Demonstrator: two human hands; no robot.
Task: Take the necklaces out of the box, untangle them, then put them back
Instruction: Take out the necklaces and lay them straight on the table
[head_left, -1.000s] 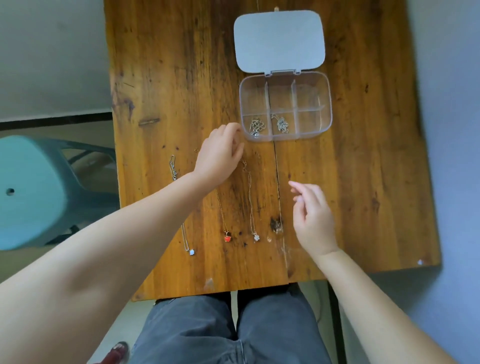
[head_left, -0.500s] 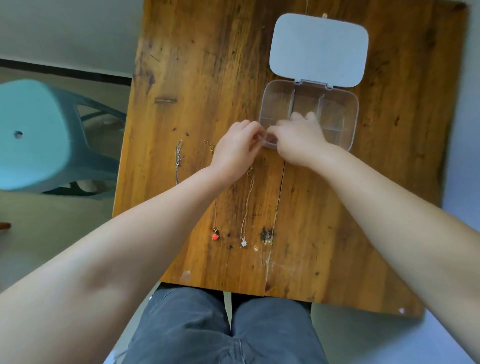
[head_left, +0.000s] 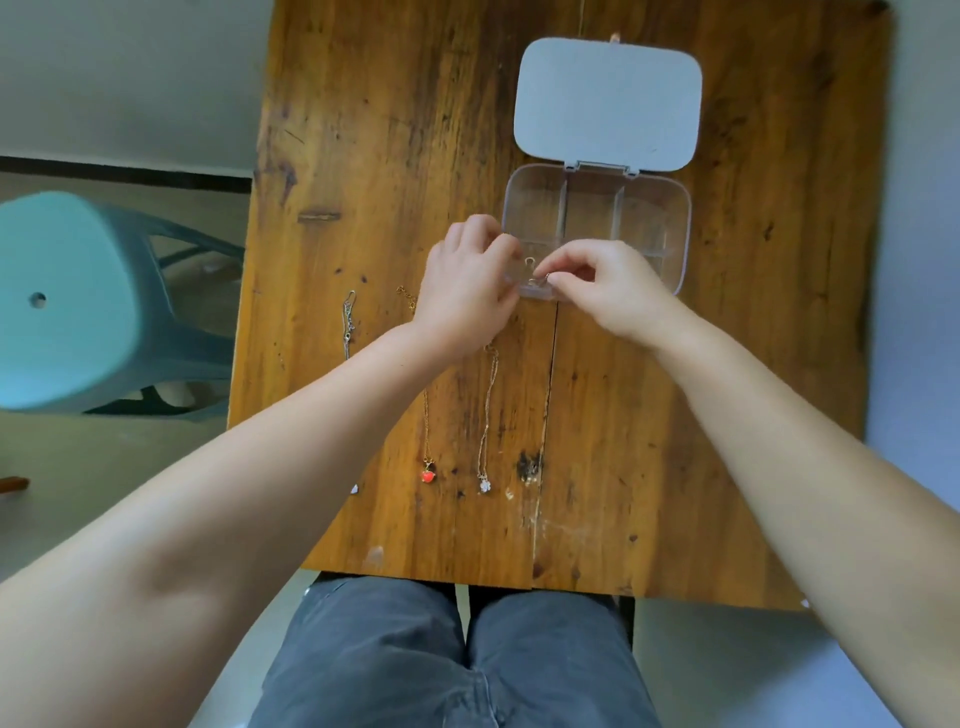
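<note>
A clear compartment box lies open on the wooden table, its grey lid folded back. My left hand rests at the box's near-left corner. My right hand pinches a thin silver chain over the near-left compartment. Three necklaces lie stretched out on the table: a silver one at the left, a gold one with a red pendant, and one with a white flower pendant. My left forearm covers parts of them.
A teal plastic stool stands left of the table. My knees in grey trousers sit under the near edge. Bare wood lies to the right of the box and in front of my right arm.
My right hand went from the table's near middle up to the box and closed on a chain there. My left hand stayed by the box's corner. The view shifted.
</note>
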